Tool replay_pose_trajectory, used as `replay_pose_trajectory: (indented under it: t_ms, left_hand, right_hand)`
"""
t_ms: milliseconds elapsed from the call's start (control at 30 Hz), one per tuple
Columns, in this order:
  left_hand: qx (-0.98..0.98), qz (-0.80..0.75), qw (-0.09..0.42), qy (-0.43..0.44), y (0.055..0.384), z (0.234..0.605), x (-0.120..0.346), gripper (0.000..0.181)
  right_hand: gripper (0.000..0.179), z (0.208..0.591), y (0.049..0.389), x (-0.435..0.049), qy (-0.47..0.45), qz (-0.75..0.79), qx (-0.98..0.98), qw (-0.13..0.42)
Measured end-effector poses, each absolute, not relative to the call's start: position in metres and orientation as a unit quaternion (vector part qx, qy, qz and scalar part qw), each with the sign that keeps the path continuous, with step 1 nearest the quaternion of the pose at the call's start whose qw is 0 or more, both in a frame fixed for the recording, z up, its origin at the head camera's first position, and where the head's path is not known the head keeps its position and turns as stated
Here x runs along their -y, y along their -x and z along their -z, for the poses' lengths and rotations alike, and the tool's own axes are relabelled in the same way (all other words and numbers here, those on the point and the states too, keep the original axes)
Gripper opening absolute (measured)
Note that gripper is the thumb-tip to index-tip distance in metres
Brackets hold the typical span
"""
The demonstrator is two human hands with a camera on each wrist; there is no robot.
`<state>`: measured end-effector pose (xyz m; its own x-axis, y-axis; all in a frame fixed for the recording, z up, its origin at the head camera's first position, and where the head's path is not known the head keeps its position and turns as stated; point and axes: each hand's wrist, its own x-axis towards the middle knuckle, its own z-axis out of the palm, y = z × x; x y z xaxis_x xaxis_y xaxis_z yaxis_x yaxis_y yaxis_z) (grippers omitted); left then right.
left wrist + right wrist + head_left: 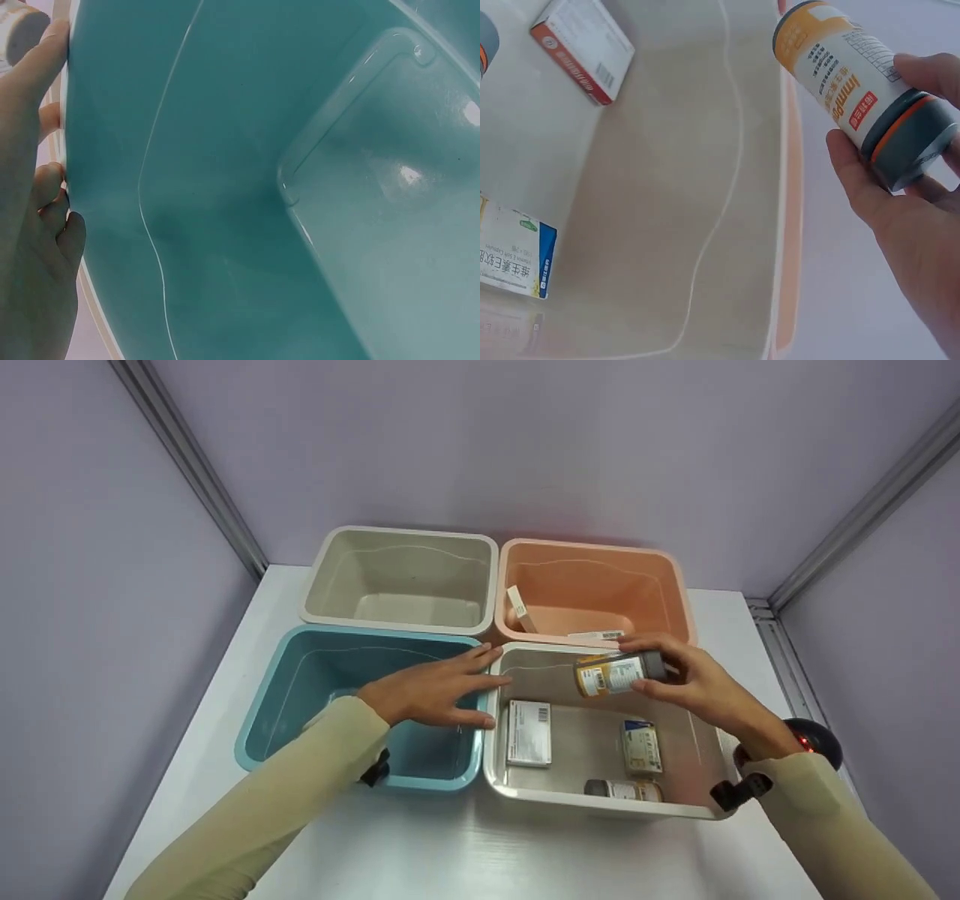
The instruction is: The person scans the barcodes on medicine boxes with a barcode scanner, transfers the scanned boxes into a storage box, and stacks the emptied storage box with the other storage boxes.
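My right hand (694,679) grips an orange-and-white bottle with a dark cap (616,673) (862,86), held on its side above the back of the white bin (600,802). The fingers (900,202) curl round the capped end. Inside the white bin lie a white box (529,733) (583,49), a smaller blue-and-white box (641,747) (514,251) and another bottle (624,790). My left hand (435,690) (34,225) rests with straight fingers on the rim where the teal bin (259,720) (262,187) meets the white one.
A grey bin (401,577) stands at the back left and an orange bin (592,585) at the back right, with two slim white packs (522,609) inside. A dark round device with a red light (814,739) sits on the table at the right.
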<state>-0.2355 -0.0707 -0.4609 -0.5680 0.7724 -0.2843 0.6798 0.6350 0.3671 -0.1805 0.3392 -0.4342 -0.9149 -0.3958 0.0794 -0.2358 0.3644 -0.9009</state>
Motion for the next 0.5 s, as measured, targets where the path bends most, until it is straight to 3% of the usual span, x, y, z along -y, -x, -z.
replay_pose_trajectory:
  t_ms: [267, 500]
  left_hand:
    - [-0.882, -0.105, 0.210, -0.409, 0.235, 0.461, 0.071, 0.083]
    - [-0.879, -0.109, 0.207, -0.415, 0.235, 0.461, 0.073, 0.083]
  right_hand:
    - [0.051, 0.432, 0.143, -0.375, 0.174, 0.557, -0.812, -0.012]
    - [0.032, 0.445, 0.112, -0.402, 0.111, 0.616, -0.773, -0.098]
